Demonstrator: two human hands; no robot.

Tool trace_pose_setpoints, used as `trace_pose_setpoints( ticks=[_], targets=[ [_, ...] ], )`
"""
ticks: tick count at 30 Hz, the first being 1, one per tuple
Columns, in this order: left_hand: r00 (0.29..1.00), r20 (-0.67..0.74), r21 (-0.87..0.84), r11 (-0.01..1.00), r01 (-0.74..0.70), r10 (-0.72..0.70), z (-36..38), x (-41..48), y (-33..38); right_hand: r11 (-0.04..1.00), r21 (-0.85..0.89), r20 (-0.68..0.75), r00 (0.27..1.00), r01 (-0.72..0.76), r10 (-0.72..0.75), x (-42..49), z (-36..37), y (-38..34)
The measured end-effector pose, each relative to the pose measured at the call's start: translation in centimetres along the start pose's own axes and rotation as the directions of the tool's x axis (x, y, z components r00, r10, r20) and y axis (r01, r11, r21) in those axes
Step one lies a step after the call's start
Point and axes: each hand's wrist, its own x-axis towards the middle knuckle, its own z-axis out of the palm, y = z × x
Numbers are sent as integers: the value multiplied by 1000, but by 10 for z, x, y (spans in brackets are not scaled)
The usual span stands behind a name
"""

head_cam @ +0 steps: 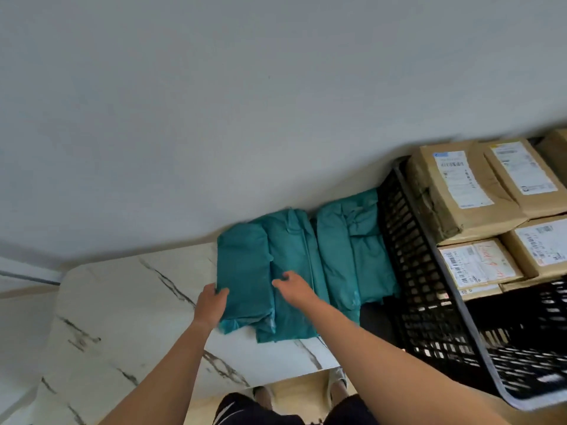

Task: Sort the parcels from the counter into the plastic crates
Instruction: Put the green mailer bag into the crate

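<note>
Several teal plastic-wrapped parcels lie side by side on the white marble counter [129, 305]. My left hand [211, 305] grips the near left edge of the leftmost teal parcel [245, 265], thumb on top. My right hand [291, 285] rests with curled fingers on the second teal parcel [291, 243], next to the seam between the two. A third teal parcel [349, 240] lies against a black plastic crate [411, 271] on the right. That crate holds several brown cardboard parcels [454, 191] with white shipping labels.
A plain grey wall rises directly behind the counter. The counter's near edge ends just before my legs and feet [334, 381]; beige floor shows below. The crate's near rim [521, 391] juts toward me at the lower right.
</note>
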Motion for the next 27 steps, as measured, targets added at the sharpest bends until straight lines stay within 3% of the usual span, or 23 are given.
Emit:
trace_pose_setpoints(
  ticks=[8, 12, 15, 20, 24, 27],
  targets=[
    [995, 96, -178, 983, 54, -37, -7, 1, 4, 983, 182, -79, 996, -38, 53, 21, 47, 0],
    [986, 164, -378, 923, 74, -12, -24, -15, 14, 918, 396, 7, 1000, -13, 11, 2, 27, 0],
    [966, 241, -499, 866, 43, 91, -32, -43, 36, 863, 505, 43, 998, 25, -54, -23, -1, 0],
    [893, 271, -560, 814, -157, 359, -37, -109, 108, 784, 578, -65, 971, 226, -232, -89, -77, -20],
    [802, 182, -548, 736, -398, 569, -38, -166, 180, 687, 538, -220, 868, 489, -445, -160, -147, -51],
    [685, 111, -545, 621, -564, 720, -43, -207, 232, 618, 476, -317, 777, 626, -544, -209, -191, -74]
  ],
)
